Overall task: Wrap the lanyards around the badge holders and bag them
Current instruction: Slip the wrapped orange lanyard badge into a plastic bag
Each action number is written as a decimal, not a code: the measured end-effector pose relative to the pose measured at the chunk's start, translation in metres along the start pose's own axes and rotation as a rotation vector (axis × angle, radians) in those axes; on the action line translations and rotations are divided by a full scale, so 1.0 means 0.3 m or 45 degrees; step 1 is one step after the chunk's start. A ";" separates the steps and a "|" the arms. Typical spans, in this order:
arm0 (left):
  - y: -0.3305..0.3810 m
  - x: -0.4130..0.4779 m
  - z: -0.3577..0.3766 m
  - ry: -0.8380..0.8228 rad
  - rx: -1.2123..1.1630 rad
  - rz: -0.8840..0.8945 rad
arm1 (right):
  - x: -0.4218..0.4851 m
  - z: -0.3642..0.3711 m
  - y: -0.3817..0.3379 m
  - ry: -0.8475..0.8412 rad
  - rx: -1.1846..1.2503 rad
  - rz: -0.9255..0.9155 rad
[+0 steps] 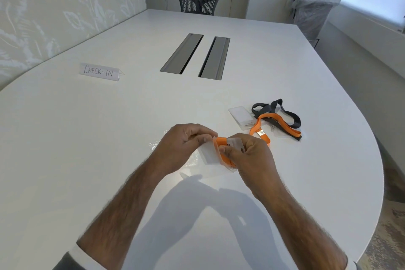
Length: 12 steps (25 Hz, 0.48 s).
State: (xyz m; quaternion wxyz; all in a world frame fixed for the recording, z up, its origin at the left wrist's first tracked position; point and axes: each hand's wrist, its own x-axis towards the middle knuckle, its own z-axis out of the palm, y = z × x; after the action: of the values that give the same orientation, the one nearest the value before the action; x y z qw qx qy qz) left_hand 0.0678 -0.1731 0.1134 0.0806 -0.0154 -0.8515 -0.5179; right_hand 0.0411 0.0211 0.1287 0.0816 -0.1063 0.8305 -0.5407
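White bench [109,138]: my left hand [182,147] and right hand [247,155] pinch 1 orange-wrapped badge holder [221,149], unbagged; 2 lanyards [276,120] beyond it wait.

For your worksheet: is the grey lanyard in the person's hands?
No, the grey lanyard lies on the table; the hands hold an orange one.

Left hand [184,142] and right hand [247,153] pinch orange-wrapped badge holder [210,155] | spare lanyards [276,120] lie right | table [109,138]
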 end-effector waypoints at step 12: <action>0.026 -0.010 0.045 0.177 0.091 0.100 | 0.007 0.009 -0.011 -0.077 -0.159 -0.071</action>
State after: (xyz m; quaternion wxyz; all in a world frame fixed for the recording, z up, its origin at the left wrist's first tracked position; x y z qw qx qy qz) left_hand 0.0700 -0.1575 0.1137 0.1603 -0.0097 -0.8606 -0.4834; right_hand 0.0400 0.0169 0.1306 0.0849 -0.1507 0.8564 -0.4865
